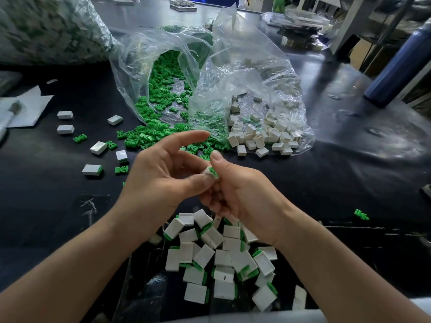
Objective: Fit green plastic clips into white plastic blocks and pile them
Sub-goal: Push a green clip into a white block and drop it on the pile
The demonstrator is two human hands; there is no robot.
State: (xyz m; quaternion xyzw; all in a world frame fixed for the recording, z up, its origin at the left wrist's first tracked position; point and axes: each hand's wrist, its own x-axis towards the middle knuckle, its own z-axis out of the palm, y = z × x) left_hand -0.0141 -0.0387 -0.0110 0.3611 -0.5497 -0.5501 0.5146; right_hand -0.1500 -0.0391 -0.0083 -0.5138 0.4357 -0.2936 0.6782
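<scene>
Holding: one white block [206, 171] with a green clip [213, 171] set in its end, pinched between both hands over the black table [338, 183].
Left hand [161, 176]: thumb pressed on the block's near face; forefinger lifted straight and apart; other fingers curled behind the block.
Right hand [240, 190]: thumb tip on the clip; remaining fingers curled beneath, touching the left fingers.
Clip bag [140, 57]: clear plastic, beyond the fingertips and to the left; mouth open, loose green clips spilling toward the forefinger.
Block bag [275, 73]: clear plastic, beyond the fingertips and to the right; empty white blocks inside.
Finished pile [224, 257]: white blocks edged in green, on the near side of the fingers, between the forearms.
Strays [98, 147]: a few blocks and clips left of the left fingers.
</scene>
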